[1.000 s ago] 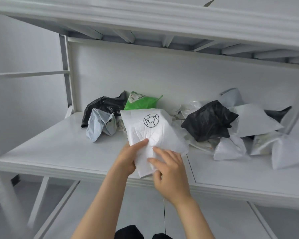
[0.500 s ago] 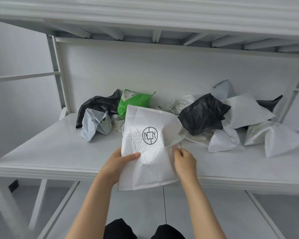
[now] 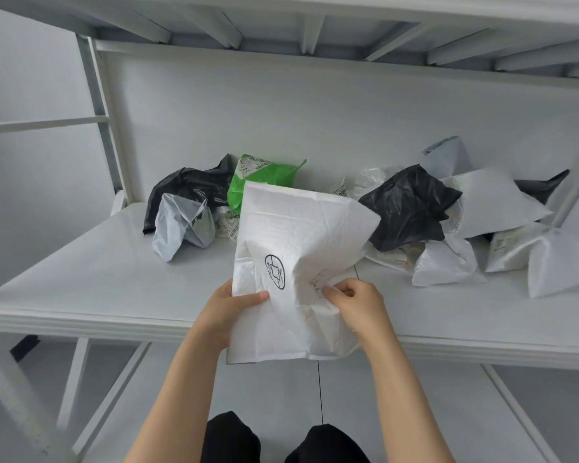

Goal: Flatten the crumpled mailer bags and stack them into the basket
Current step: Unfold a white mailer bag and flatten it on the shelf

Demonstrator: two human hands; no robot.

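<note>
Mailer bag (image 3: 301, 235), white with a round black logo, is held upright over the front edge of the shelf (image 3: 81, 279), its lower end hanging below that edge. The left hand (image 3: 228, 312) grips its left side, thumb across the front, fingers behind. The right hand (image 3: 358, 305) pinches a creased fold on the right with curled fingers. Behind it on the shelf lie crumpled bags: a grey bag (image 3: 181, 225), a black bag (image 3: 188, 185) and a green bag (image 3: 261, 175) at the left, a second black bag (image 3: 408, 205) and several white bags (image 3: 492, 202) at the right.
</note>
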